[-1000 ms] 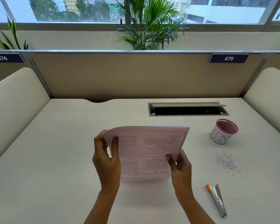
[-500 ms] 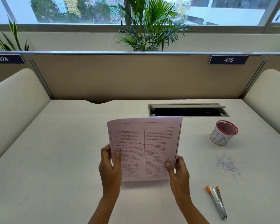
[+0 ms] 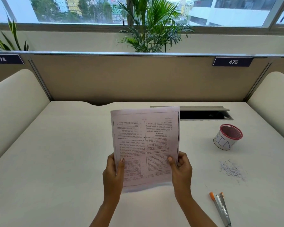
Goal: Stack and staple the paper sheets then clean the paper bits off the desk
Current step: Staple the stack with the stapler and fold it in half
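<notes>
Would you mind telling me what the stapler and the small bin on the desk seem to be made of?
The stapler looks like bright, polished metal with orange plastic tips: its long arms glint silver. The small bin seems to be red wire mesh, since fine holes show inside its rim; a matte white paper band with handwritten letters wraps its outside. Whether the mesh is metal or plastic is not clear.
</notes>
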`<state>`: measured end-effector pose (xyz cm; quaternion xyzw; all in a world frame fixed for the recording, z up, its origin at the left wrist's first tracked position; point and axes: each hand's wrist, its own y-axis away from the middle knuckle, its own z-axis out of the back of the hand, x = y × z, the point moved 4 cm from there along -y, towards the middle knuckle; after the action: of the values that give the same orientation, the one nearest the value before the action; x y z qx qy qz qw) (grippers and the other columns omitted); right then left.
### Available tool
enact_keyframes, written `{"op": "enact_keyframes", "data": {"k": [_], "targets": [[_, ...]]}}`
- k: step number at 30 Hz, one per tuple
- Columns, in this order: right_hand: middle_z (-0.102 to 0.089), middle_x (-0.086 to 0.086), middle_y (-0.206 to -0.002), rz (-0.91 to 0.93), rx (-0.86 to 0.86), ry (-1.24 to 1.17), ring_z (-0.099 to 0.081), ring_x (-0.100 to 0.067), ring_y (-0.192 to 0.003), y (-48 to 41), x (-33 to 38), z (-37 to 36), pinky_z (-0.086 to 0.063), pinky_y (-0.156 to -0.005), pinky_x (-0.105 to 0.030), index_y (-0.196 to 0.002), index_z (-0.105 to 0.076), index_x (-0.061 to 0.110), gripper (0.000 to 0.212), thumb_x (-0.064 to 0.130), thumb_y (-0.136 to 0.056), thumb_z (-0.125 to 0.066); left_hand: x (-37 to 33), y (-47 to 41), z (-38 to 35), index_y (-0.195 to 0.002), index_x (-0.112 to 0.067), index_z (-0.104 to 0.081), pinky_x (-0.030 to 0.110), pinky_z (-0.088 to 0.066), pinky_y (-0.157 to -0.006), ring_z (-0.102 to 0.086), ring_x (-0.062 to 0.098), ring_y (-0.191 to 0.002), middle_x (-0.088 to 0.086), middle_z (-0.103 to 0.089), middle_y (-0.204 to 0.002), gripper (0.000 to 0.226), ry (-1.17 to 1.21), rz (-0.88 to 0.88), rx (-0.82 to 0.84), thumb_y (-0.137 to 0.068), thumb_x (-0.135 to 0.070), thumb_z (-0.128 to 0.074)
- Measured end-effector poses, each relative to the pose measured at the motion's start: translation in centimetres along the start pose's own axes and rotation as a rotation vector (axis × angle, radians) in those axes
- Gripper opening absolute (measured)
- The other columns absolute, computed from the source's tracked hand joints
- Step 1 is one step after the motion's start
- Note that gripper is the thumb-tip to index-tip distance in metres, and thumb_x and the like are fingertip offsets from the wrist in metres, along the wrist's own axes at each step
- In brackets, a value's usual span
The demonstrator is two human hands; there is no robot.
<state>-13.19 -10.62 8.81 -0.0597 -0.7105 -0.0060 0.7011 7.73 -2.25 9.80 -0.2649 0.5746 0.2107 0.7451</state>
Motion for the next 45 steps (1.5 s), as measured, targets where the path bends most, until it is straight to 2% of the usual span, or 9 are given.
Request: {"op": "enact_keyframes", "data": {"k": [5, 12, 18, 25, 29, 33, 36, 40, 45], "targets": [[-0.072, -0.003, -0.098, -0.014, 0.008, -0.001, -0.069, -0.021, -0.091, -2.6, 0.5, -1.6, -0.059, -0.077, -0.035, -0.101, -0.061, 0.015, 0.014, 0.017, -0.088, -0.065, 0.5, -2.4, 0.3, -0.112, -0.023, -0.057, 0.026, -0.059, -0.067, -0.069, 0.009, -0.084, -0.009, -0.07, -0.1, 0.029, -0.013, 0.016, 0.036, -0.087, -0.038, -0.054], [-0.067, 0.005, -0.101, 0.004, -0.046, 0.172, -0.068, -0.013, -0.085, -6.4, 0.8, -4.0, -0.058, -0.067, -0.019, -0.109, -0.059, 0.021, 0.017, 0.023, -0.093, -0.06, 1.6, -7.7, -0.4, -0.117, -0.015, -0.063, 0.016, -0.056, -0.059, -0.07, 0.018, -0.078, -0.002, -0.069, -0.105, 0.029, -0.121, 0.048, 0.01, -0.091, -0.029, -0.06], [-0.065, -0.001, -0.11, -0.117, -0.031, 0.271, -0.064, -0.019, -0.095, -10.0, -1.7, -6.0, -0.055, -0.083, -0.031, -0.122, -0.061, 0.011, 0.03, 0.011, -0.092, -0.06, 4.6, -11.2, -1.7, -0.128, -0.015, -0.061, 0.014, -0.053, -0.061, -0.068, 0.008, -0.073, 0.003, -0.072, -0.106, 0.036, -0.124, 0.212, 0.031, -0.092, -0.02, -0.063], [-0.067, -0.01, -0.106, -0.146, -0.017, 0.374, -0.062, -0.016, -0.084, -13.2, -6.0, -7.7, -0.044, -0.063, -0.005, -0.119, -0.061, 0.015, 0.031, 0.001, -0.092, -0.055, 7.5, -14.2, -3.3, -0.133, -0.016, -0.055, 0.014, -0.048, -0.066, -0.066, 0.019, -0.079, 0.014, -0.07, -0.112, 0.046, -0.091, 0.34, -0.047, -0.089, -0.018, -0.068], [-0.068, -0.009, -0.114, -0.092, 0.06, 0.476, -0.063, -0.018, -0.097, -14.6, -7.2, -9.1, -0.047, -0.085, -0.017, -0.118, -0.064, 0.009, 0.031, -0.002, -0.091, -0.054, 8.5, -16.3, -3.7, -0.122, -0.009, -0.062, 0.014, -0.043, -0.074, -0.064, 0.019, -0.089, 0.013, -0.069, -0.113, 0.033, -0.169, 0.309, -0.097, -0.089, -0.013, -0.066], [-0.061, -0.009, -0.121, 0.073, 0.131, 0.579, -0.059, -0.019, -0.104, -15.4, -7.4, -9.6, -0.047, -0.097, -0.025, -0.119, -0.063, 0.007, 0.03, 0.0, -0.091, -0.055, 9.1, -17.1, -3.7, -0.119, -0.008, -0.062, 0.021, -0.042, -0.085, -0.062, 0.023, -0.102, 0.011, -0.065, -0.116, 0.027, -0.3, 0.202, -0.131, -0.091, -0.009, -0.062], [-0.048, -0.004, -0.138, 0.205, 0.238, 0.689, -0.044, -0.017, -0.127, -14.4, -8.1, -9.2, -0.037, -0.11, -0.03, -0.13, -0.056, 0.013, 0.034, 0.013, -0.096, -0.05, 9.4, -15.7, -3.9, -0.125, -0.011, -0.058, 0.031, -0.04, -0.095, -0.053, 0.027, -0.118, 0.008, -0.056, -0.131, 0.032, -0.518, 0.06, -0.129, -0.094, -0.019, -0.059], [-0.031, 0.0, -0.154, 0.471, 0.393, 0.927, -0.026, -0.014, -0.142, -11.3, -9.1, -9.1, -0.023, -0.116, -0.031, -0.144, -0.04, 0.02, 0.049, 0.038, -0.098, -0.037, 10.6, -12.8, -4.6, -0.141, -0.017, -0.045, 0.041, -0.026, -0.111, -0.038, 0.024, -0.137, 0.002, -0.043, -0.149, 0.053, -0.83, -0.194, 0.028, -0.095, -0.042, -0.042], [-0.014, -0.001, -0.16, 0.496, 0.485, 1.115, -0.008, -0.014, -0.148, -10.9, -10.8, -10.5, -0.012, -0.119, -0.036, -0.151, -0.02, 0.018, 0.061, 0.047, -0.099, -0.03, 12.7, -12.1, -5.5, -0.151, -0.018, -0.027, 0.046, -0.012, -0.119, -0.023, 0.021, -0.146, 0.0, -0.025, -0.158, 0.068, -1.023, -0.225, 0.185, -0.094, -0.054, -0.026]]}}
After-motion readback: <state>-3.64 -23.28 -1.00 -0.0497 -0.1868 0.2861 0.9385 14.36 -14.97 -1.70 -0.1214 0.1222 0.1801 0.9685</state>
